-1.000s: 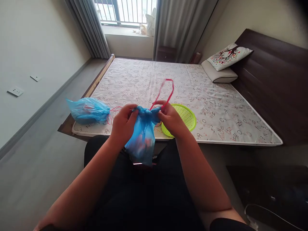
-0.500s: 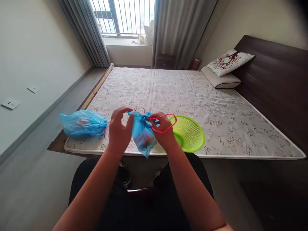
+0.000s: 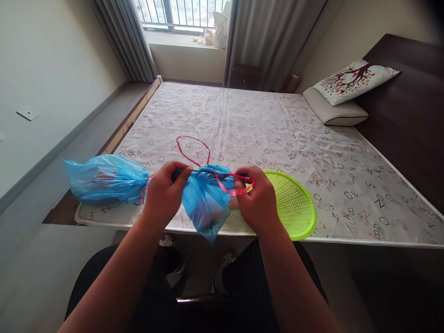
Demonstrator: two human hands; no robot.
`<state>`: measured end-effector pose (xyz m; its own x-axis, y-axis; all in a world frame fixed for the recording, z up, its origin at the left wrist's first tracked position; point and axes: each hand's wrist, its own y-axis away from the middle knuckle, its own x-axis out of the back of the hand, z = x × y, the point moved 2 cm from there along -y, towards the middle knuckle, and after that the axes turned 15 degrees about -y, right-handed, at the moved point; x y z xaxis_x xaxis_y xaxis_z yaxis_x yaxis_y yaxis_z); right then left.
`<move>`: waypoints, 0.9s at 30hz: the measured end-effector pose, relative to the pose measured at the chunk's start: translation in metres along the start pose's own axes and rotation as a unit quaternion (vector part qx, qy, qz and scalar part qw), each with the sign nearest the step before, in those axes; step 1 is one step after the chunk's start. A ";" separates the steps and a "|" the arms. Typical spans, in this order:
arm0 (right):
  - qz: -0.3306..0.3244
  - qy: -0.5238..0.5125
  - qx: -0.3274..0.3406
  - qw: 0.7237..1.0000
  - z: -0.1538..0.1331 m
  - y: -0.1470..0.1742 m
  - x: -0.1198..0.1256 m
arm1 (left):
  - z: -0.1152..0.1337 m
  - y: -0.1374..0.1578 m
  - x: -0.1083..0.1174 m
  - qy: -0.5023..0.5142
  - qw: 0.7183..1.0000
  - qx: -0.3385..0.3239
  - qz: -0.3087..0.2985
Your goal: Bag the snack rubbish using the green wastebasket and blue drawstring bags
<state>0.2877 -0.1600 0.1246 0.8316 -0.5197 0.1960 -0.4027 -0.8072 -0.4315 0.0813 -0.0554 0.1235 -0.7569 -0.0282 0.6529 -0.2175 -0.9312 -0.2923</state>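
Observation:
Between my hands a blue plastic bag (image 3: pixel 207 206) hangs at the mattress's near edge, its gathered neck stretched sideways. Something reddish shows dimly through the film. My left hand (image 3: pixel 166 192) pinches the left end of the neck between thumb and fingers. On the other side, my right hand (image 3: pixel 256 196) is closed on the right end, with red drawstring at its fingers. One loop of the red drawstring (image 3: pixel 192 138) stands up behind the bag. Left of my left hand lies a second blue plastic bag (image 3: pixel 107 178), its neck gathered and red string at it.
A lime-green plastic basket (image 3: pixel 294 203) lies tilted just beyond my right hand. The bare mattress (image 3: pixel 243 125) has a letter print. Two pillows (image 3: pixel 359 81) rest by the dark headboard (image 3: pixel 409 101). My knees are below the bed edge.
My left hand has closed on the bag's neck, and my hands have drawn apart, stretching it sideways. The rear string loop now stands larger. The view has tilted down and shifted.

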 end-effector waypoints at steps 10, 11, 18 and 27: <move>-0.180 -0.371 -0.242 0.878 0.013 0.005 -0.027 | -0.005 0.013 -0.002 0.019 0.997 -0.073 -0.018; -0.181 -0.356 -0.252 0.881 0.014 0.007 -0.031 | -0.003 0.016 -0.003 0.027 0.996 -0.079 -0.020; -0.031 -0.157 -0.173 0.972 0.023 0.002 -0.018 | -0.011 0.008 0.008 0.074 0.989 -0.088 0.097; 0.092 -0.225 -0.144 0.959 0.026 0.000 -0.011 | -0.027 -0.009 0.022 0.015 0.995 -0.059 0.074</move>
<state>0.2883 -0.1472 0.0991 0.7912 -0.5397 -0.2876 -0.5935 -0.7912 -0.1479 0.0497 -0.0378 0.1212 -0.8037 -0.1499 0.5759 -0.1720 -0.8679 -0.4659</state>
